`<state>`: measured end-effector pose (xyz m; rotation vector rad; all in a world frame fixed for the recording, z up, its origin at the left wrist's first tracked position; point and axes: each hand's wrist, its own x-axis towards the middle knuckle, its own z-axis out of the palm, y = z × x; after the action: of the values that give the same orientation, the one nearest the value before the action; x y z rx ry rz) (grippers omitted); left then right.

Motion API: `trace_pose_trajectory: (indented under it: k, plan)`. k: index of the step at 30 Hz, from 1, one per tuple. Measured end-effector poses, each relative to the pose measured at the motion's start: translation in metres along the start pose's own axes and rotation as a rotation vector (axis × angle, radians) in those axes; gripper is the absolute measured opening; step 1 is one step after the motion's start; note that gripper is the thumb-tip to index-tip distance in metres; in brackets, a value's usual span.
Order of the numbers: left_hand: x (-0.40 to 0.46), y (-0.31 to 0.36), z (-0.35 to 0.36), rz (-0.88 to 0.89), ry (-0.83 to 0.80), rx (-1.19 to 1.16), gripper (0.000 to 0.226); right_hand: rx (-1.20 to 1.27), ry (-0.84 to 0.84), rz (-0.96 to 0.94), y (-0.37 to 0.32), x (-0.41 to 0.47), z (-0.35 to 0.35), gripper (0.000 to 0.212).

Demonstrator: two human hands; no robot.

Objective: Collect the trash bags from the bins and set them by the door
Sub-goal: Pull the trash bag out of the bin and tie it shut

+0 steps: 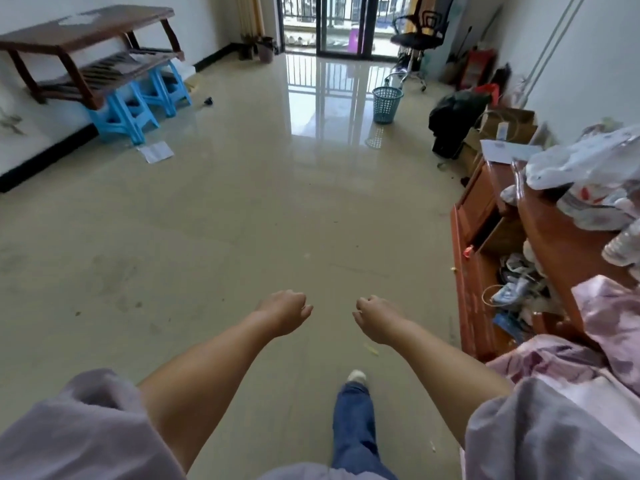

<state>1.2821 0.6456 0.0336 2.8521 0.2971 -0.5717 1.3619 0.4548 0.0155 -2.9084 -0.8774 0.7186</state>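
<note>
My left hand (285, 311) and my right hand (375, 317) hang side by side over the bare tiled floor, both with fingers curled in and nothing in them. Far ahead, a teal mesh bin (387, 105) stands on the shiny floor near the glass balcony door (325, 22). A full black trash bag (453, 116) lies against the right wall beyond the cabinet. A small dark bin (266, 48) stands at the back by the curtain. All of these are well out of reach of both hands.
A red-brown cabinet (485, 237) heaped with plastic bags and clutter lines the right side. A dark wooden table (86, 32) rests on blue stools (138, 105) at the left wall. An office chair (417, 32) stands back right. A paper sheet (156, 151) lies on the floor.
</note>
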Motion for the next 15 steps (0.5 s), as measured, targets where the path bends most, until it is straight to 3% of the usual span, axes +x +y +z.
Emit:
trace_pose_trajectory:
  k: [15]
  plan:
    - [0.385, -0.036, -0.172, -0.102, -0.018, -0.067, 0.043, -0.139, -0.053, -0.111, 0.095, 0.385, -0.208, 0.040]
